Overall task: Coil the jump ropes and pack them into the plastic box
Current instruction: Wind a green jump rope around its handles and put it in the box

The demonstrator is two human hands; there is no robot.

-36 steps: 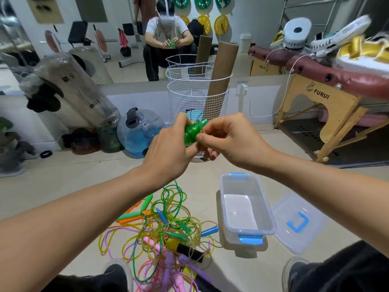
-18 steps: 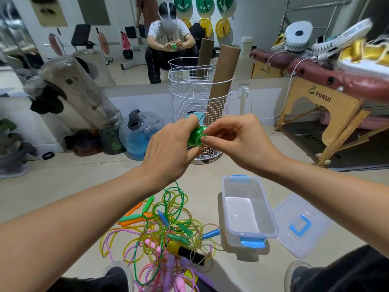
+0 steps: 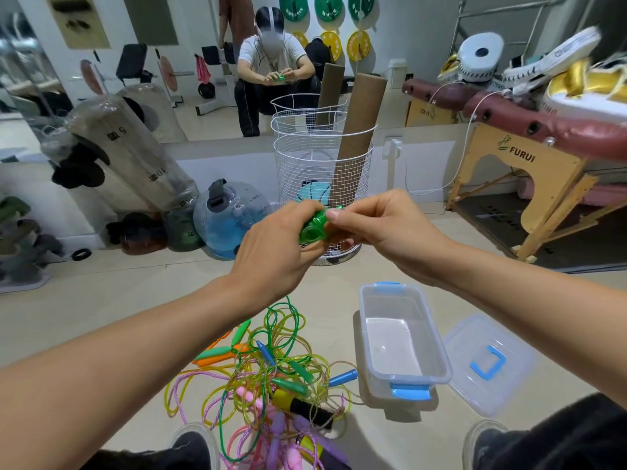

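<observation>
Our left hand (image 3: 274, 245) and right hand (image 3: 383, 228) both grasp a coiled green rope (image 3: 314, 227); at five o'clock the box (image 3: 441, 347) sits empty, the tangle (image 3: 271, 374) at six uncoiled.

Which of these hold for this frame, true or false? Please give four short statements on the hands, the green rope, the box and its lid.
1. Both hands, left hand and right hand, hold the coiled green rope. True.
2. The plastic box already holds several ropes. False: no rope lies in it.
3. The lid is clipped onto the box. False: it lies on the floor beside it.
4. A tangled pile of ropes lies on the floor by the box. True.
</observation>
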